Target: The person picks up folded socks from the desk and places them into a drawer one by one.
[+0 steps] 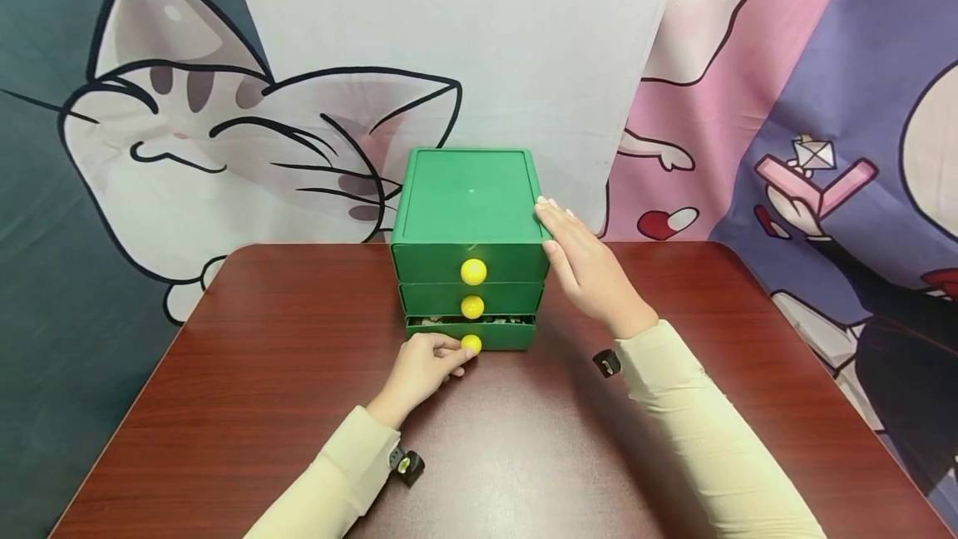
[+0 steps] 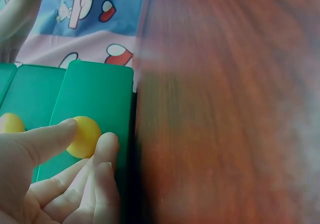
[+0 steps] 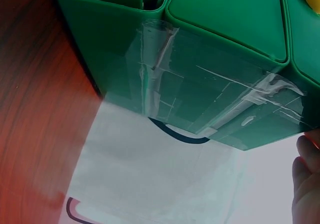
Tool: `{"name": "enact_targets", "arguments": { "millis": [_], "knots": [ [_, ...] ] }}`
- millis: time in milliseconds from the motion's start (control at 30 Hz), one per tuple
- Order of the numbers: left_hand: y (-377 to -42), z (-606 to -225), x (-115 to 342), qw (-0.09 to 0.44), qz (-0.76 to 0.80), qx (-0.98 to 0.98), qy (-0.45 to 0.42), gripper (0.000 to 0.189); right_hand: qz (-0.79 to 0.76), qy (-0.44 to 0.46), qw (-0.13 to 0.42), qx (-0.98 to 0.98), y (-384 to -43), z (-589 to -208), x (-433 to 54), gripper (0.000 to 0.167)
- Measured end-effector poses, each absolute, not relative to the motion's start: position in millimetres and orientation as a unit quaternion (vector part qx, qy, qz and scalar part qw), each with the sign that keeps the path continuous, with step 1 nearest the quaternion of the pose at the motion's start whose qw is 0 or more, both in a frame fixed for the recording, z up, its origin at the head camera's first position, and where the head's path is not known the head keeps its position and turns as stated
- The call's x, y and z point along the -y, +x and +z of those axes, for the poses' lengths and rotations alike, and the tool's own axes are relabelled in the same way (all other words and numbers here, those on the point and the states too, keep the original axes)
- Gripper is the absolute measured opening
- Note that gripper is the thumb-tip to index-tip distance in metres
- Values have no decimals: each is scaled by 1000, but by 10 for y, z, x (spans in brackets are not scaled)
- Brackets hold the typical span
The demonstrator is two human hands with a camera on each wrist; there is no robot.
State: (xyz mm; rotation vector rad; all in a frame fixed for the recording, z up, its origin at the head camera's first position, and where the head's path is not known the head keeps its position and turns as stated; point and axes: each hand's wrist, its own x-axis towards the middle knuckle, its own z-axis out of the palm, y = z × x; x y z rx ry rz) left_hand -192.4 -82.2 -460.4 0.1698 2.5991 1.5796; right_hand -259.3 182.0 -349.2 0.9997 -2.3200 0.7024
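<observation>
A green chest of three drawers [image 1: 471, 194] stands on the table, each drawer with a round yellow knob. My left hand [image 1: 422, 368] pinches the bottom knob [image 2: 85, 138] between thumb and fingers. The bottom drawer [image 1: 511, 338] sticks out a little, and a strip of small, mixed contents shows over its front. The middle drawer [image 1: 427, 299] and the top drawer [image 1: 427, 263] are closed. My right hand [image 1: 595, 273] lies with straight fingers against the upper right edge of the chest. In the right wrist view, the fingers [image 3: 306, 169] show at its side.
Clear tape [image 3: 157, 59] runs over the side of the chest. The reddish-brown wooden table [image 1: 284, 406] reaches back to a cloth backdrop [image 1: 329, 165] with cartoon animals, close behind the chest. A small black camera [image 1: 407, 467] sits at the left wrist, another camera [image 1: 607, 363] at the right.
</observation>
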Motion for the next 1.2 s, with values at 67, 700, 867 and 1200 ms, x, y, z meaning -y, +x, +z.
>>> {"name": "enact_targets", "arguments": {
  "millis": [67, 700, 867, 1200],
  "knots": [
    [-1957, -4625, 814, 47, 533, -844, 50, 20, 259, 368, 256, 856, -2595, -3492, -1822, 48],
    [-2070, -4638, 777, 45, 555, -830, 28, 23, 259, 369, 255, 856, -2654, -3521, -1832, 47],
    [-2041, -4626, 815, 45, 538, -840, 50, 21, 260, 367, 250, 857, -2666, -3526, -1829, 48],
    [-1822, -4320, 1217, -26, 460, -872, 167, 18, 307, 341, 205, 865, -2645, -3594, -1983, 47]
  ]
}}
